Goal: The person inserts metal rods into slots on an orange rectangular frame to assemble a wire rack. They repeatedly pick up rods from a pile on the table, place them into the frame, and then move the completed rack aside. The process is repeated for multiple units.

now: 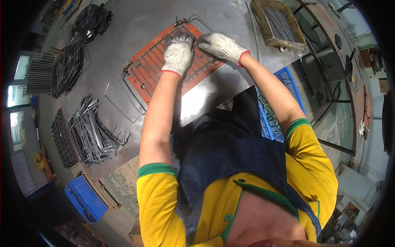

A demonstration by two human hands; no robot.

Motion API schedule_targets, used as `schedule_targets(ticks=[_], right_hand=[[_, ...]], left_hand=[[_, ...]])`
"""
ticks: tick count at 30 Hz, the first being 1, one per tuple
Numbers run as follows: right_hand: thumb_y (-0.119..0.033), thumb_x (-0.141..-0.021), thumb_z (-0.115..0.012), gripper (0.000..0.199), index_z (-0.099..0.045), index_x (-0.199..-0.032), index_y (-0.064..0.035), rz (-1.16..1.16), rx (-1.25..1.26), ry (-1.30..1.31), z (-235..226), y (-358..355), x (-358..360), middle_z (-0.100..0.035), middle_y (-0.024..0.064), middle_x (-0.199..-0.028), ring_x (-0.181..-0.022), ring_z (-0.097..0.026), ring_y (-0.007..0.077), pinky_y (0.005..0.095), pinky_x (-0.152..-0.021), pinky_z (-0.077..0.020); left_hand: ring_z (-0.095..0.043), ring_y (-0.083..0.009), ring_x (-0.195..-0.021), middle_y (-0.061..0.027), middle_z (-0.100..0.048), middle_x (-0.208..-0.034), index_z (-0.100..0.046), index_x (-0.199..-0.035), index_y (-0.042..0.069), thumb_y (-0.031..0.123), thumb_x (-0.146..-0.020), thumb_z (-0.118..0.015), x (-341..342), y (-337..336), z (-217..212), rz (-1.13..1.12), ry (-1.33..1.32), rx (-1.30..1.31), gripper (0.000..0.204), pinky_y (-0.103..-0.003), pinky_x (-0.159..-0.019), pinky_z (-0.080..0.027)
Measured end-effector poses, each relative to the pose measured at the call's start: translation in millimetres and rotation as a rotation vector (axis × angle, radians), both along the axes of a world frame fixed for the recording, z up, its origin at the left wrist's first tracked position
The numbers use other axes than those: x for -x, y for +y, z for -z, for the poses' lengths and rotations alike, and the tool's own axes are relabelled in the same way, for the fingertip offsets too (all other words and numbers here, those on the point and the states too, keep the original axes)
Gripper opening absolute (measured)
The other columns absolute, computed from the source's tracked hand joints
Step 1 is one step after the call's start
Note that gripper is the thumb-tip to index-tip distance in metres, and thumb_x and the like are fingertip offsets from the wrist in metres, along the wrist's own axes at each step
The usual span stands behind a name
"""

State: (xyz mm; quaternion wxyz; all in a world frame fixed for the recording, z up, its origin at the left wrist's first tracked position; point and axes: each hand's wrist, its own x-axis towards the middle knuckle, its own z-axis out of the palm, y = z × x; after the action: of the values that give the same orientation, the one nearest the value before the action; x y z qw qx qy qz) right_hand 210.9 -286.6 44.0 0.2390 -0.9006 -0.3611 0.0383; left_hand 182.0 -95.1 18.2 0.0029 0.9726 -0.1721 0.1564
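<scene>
Both my hands wear white knit gloves with grey fingers, over a flat orange-red jig plate (137, 85) lying on the metal table. Thin metal rods (202, 62) lie side by side across the plate, and a wire frame (131, 96) sticks out past its left end. My left hand (179, 51) rests palm down on the rods, fingers spread toward the plate's far edge. To its right, my right hand (220, 45) is closed above the plate's right part, with its curled fingers hiding whatever they hold.
Piles of bent wires (92, 129) and dark rods (69, 68) lie at the left, with black gloves (91, 21) farther back. A worn box (263, 31) of rods stands far right. Near my right arm is a blue crate (293, 84); a blue bin (86, 197) sits lower left.
</scene>
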Motion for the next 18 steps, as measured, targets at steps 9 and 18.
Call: schedule_targets(ticks=[9,18], right_hand=[[-0.024,-0.091,-0.058,0.024,-0.068,-0.107,-0.0091,0.046,-0.034,-0.280,23.6,-27.0,36.0,-0.067,0.0110,-0.105,-0.095,-0.064,0.0330,0.0446,-0.084,-0.0510],[-0.018,-0.089,-0.060,0.029,-0.065,-0.117,-0.0115,0.149,-0.053,-0.367,33.6,-16.9,31.2,-0.064,0.0130,-0.115,-0.103,-0.061,0.0347,0.0452,-0.089,-0.0501]], left_hand=[[-0.052,-0.0272,-0.124,-0.0101,-0.062,-0.120,-0.062,-0.122,0.012,0.021,-0.097,-0.051,5.0,2.0,17.2,0.004,-0.068,0.051,0.029,-0.050,-0.103,-0.038],[-0.048,-0.0297,-0.131,-0.0099,-0.059,-0.130,-0.061,-0.125,0.012,0.024,-0.098,-0.050,14.4,10.4,20.7,0.007,-0.036,0.312,0.032,-0.050,-0.112,-0.032]])
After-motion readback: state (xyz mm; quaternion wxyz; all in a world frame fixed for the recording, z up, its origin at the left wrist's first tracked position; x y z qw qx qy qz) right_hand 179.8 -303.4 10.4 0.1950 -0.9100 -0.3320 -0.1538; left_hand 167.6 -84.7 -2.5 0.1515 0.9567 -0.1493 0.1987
